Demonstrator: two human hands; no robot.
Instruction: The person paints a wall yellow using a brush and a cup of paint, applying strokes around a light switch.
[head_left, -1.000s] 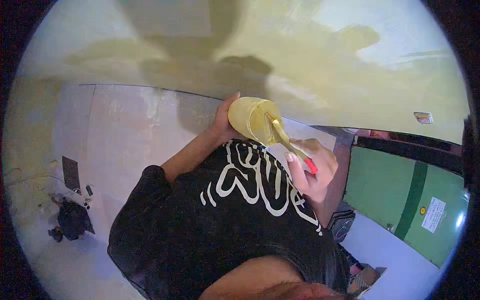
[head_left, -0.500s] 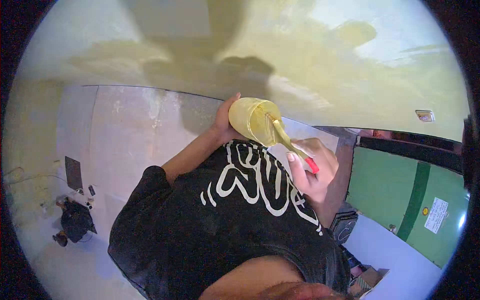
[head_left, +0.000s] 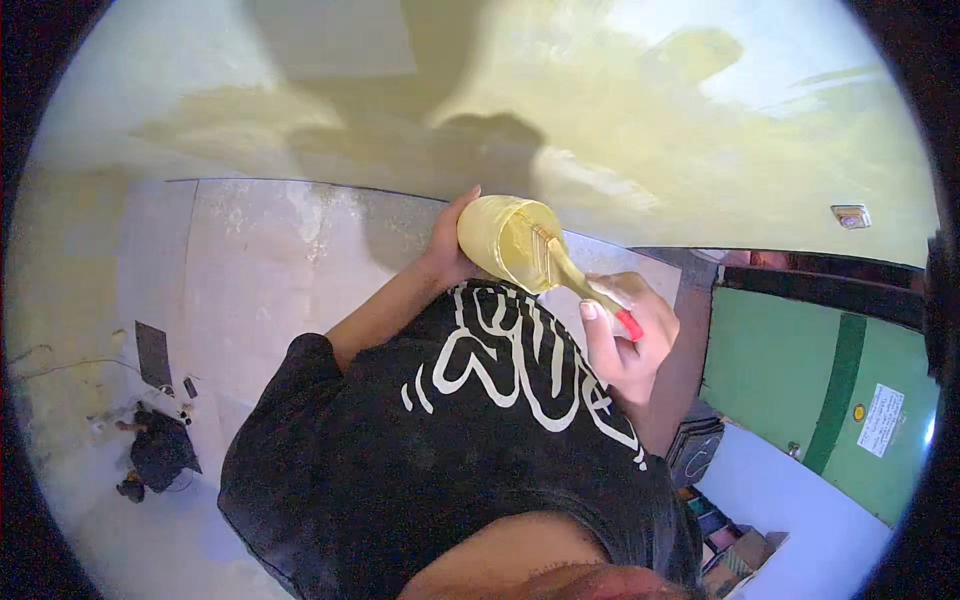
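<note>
My left hand (head_left: pixel 452 238) is wrapped round a yellow paint container (head_left: pixel 488 232), tilted so that its mouth faces right. Yellow paint coats its inner wall. In my right hand (head_left: pixel 640 335) is a paintbrush (head_left: pixel 572 277), pinched by its yellowish handle with a red end. The brush head sits at the container's mouth, partly inside it; whether the bristles touch the paint is hard to tell. In front of me stands a wall (head_left: pixel 600 110) with patchy yellow paint over paler areas, and my shadow falls on it.
A wall fitting (head_left: pixel 851 217) sits low on the right of the wall. Further right is a green door (head_left: pixel 770 350) with a paper sheet (head_left: pixel 880 421). Boxes (head_left: pixel 745 556) stand by the lower right wall. At the left, a dark bundle (head_left: pixel 163 452) lies on the floor near a cable.
My right hand and the brush have shifted slightly right, the brush head staying at the container's mouth. My left hand and the container hold still. The surroundings have turned a little in view.
</note>
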